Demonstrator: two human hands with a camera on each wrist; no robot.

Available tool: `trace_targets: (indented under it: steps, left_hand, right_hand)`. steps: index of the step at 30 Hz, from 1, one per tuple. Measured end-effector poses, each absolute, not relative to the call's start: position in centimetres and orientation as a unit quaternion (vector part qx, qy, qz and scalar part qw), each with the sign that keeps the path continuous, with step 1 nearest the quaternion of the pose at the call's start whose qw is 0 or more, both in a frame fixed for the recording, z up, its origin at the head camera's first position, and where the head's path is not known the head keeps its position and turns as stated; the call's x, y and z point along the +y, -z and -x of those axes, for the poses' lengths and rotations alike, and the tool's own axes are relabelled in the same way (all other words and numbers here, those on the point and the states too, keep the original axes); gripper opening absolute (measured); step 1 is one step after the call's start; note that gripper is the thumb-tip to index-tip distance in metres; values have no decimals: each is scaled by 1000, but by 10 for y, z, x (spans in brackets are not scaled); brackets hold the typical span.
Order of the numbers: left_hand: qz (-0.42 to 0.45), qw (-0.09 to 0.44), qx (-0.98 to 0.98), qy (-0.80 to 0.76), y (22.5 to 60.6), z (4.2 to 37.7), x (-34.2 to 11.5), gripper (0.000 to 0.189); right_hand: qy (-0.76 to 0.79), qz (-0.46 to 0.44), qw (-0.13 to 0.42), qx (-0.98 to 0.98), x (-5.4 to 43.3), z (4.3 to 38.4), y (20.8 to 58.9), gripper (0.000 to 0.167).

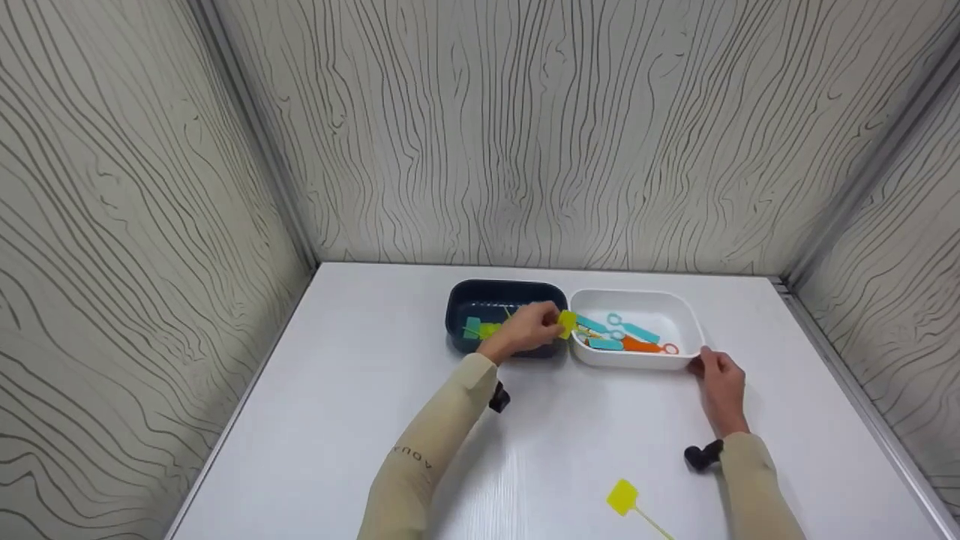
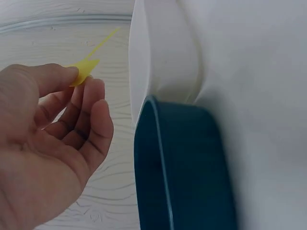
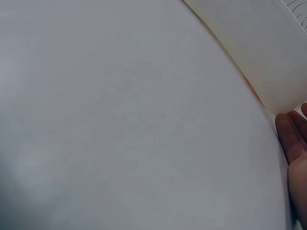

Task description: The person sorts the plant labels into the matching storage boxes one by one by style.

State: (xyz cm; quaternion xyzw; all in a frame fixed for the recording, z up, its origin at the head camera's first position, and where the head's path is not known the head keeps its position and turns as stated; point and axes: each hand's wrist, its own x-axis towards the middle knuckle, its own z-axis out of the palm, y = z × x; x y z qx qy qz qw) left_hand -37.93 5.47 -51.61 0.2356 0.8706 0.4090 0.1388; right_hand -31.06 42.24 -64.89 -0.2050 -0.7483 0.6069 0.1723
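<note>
Pinched between the thumb and fingertips of my left hand (image 1: 531, 328) is a yellow square tag (image 1: 568, 324) with a thin stem (image 2: 103, 43). That hand is above the right side of the dark blue tub (image 1: 506, 285), close to the rim it shares with the white tub (image 1: 637, 361). My right hand (image 1: 724, 382) holds the white tub at its near right corner; part of the grip is hidden in the right wrist view. Inside the white tub lie light blue pieces (image 1: 641, 333) and an orange piece (image 1: 641, 345), some with rings.
Green and yellow-green tags (image 1: 487, 330) lie in the dark blue tub, partly hidden by my left hand. Another yellow tag (image 1: 622, 497) with a thin stem rests on the white table (image 1: 585, 427) near its front. Patterned panels (image 1: 487, 135) enclose the back and sides.
</note>
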Motion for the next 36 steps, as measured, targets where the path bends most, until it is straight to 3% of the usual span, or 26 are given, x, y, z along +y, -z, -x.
trace_targets:
  steps: [14, 18, 22, 36]
  left_hand:
    - [-193, 133, 877, -420, 507, 418, 24, 21]
    - [-181, 104, 879, -428, 509, 423, 16, 23]
    - [-168, 83, 882, -433, 515, 427, 11, 23]
    - [-204, 87, 874, -432, 520, 416, 20, 23]
  right_hand:
    - [-600, 222, 153, -753, 424, 311, 651, 52]
    - [-592, 222, 159, -758, 423, 311, 650, 53]
    - [-587, 224, 162, -761, 423, 312, 648, 54]
    - [-579, 219, 152, -770, 423, 310, 646, 53]
